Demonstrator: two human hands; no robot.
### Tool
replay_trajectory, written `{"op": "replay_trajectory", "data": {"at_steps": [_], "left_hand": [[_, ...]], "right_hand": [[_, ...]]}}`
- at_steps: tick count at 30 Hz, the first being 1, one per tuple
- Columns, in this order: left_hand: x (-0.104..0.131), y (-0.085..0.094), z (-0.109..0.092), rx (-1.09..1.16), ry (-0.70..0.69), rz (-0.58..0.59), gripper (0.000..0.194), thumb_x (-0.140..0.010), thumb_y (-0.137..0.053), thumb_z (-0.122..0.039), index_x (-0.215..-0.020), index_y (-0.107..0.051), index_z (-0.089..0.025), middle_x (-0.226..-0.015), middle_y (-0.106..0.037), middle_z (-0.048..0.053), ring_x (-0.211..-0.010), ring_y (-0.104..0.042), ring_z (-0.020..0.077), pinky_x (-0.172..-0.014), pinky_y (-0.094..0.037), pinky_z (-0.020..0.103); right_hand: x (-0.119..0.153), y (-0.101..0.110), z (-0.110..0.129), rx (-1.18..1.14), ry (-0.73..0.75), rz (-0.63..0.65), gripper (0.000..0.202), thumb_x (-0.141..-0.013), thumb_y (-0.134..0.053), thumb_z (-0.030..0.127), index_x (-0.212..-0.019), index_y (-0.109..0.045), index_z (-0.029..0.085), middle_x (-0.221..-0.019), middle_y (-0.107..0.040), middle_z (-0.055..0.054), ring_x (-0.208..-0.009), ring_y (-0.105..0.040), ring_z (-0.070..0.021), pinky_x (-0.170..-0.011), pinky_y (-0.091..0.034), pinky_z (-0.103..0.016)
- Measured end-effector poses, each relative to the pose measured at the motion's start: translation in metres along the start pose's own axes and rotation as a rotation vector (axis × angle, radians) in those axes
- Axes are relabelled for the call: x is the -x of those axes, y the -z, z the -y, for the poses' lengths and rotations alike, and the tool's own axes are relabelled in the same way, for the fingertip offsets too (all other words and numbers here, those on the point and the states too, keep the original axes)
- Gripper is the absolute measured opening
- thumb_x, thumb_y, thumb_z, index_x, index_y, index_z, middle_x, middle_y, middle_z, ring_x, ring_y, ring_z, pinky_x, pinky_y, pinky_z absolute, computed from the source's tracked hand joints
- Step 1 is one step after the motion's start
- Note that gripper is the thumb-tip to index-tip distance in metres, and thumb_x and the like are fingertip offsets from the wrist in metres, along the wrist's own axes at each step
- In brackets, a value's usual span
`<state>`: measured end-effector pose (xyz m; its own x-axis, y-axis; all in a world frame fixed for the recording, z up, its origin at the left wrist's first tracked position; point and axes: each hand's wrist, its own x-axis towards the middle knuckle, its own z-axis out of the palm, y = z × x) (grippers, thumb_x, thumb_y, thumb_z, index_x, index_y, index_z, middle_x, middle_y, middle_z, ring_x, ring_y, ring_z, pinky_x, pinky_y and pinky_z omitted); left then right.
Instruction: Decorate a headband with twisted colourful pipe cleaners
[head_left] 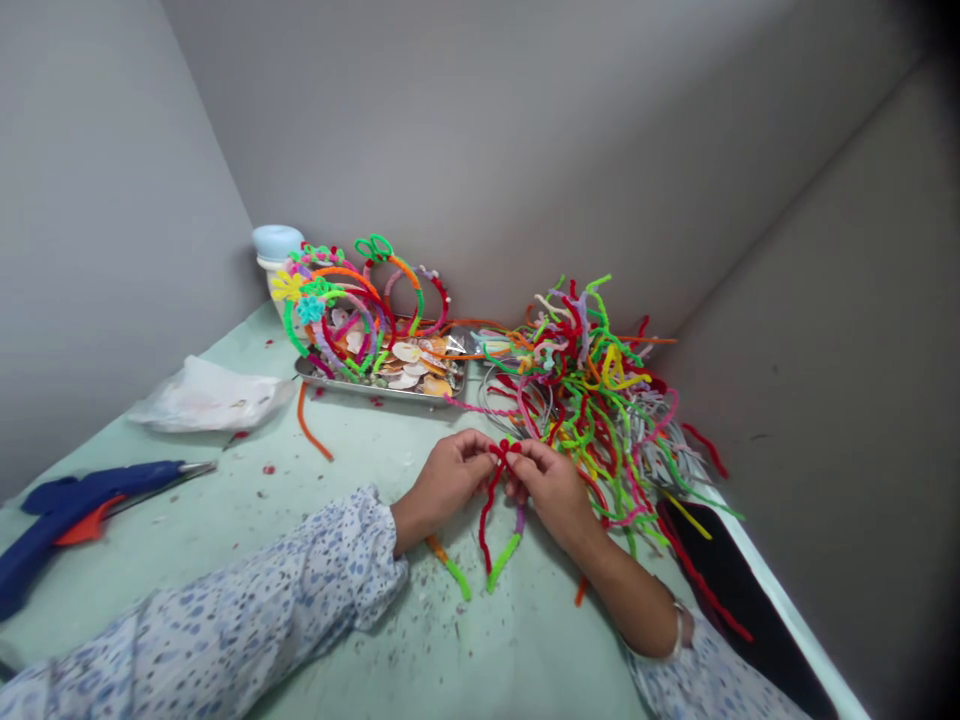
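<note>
Both hands meet over the middle of the table around a red pipe cleaner [487, 515] that is bent into small loops at its top. My left hand [448, 478] pinches the loops from the left. From the right, my right hand [553, 490] pinches the same loops between thumb and finger. One red end hangs down below the fingers. A band wrapped in green and purple pipe cleaner [504, 562] shows beneath my hands, and a green and orange end [456, 577] pokes out under my left wrist. Whether these two pieces join is hidden.
Behind my hands, a metal tray [375, 393] holds shell-like flat pieces, with several colourful headbands [345, 300] on it. Loose pipe cleaners [600, 400] heap at right, beside a black phone-like slab [742, 600]. At left lie a blue glue gun [90, 500] and plastic packet [214, 395]; a blue-lidded bottle [277, 245] stands behind.
</note>
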<state>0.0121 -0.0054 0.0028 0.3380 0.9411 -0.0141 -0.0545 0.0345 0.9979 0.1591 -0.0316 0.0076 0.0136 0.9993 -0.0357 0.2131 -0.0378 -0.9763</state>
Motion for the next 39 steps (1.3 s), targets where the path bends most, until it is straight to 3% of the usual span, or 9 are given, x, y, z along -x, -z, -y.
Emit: {"op": "replay_trajectory", "data": {"at_steps": [20,39], "left_hand": [[-0.0003,-0.0019,-0.0036,0.07,0.034,-0.009,0.012,-0.073,-0.06,-0.024,-0.076,-0.057,-0.013,-0.048,-0.049,-0.005,-0.043,-0.042,0.0066,-0.044,-0.031,0.019],[-0.0003,-0.0025,-0.0031,0.084,0.02,-0.018,0.011,-0.071,-0.062,-0.022,-0.077,-0.057,-0.013,-0.053,-0.052,-0.004,-0.044,-0.044,0.0064,-0.045,-0.033,0.019]], "right_hand": [[0.0001,-0.0023,-0.0049,-0.04,0.039,-0.014,0.018,-0.082,-0.054,0.037,-0.082,-0.058,0.02,-0.053,-0.056,0.004,-0.046,-0.048,-0.0118,-0.044,-0.035,-0.022],[-0.0005,-0.0031,-0.0027,-0.016,0.014,-0.002,0.018,-0.078,-0.056,0.036,-0.078,-0.059,0.019,-0.051,-0.057,0.004,-0.045,-0.048,-0.0114,-0.042,-0.034,-0.022]]}}
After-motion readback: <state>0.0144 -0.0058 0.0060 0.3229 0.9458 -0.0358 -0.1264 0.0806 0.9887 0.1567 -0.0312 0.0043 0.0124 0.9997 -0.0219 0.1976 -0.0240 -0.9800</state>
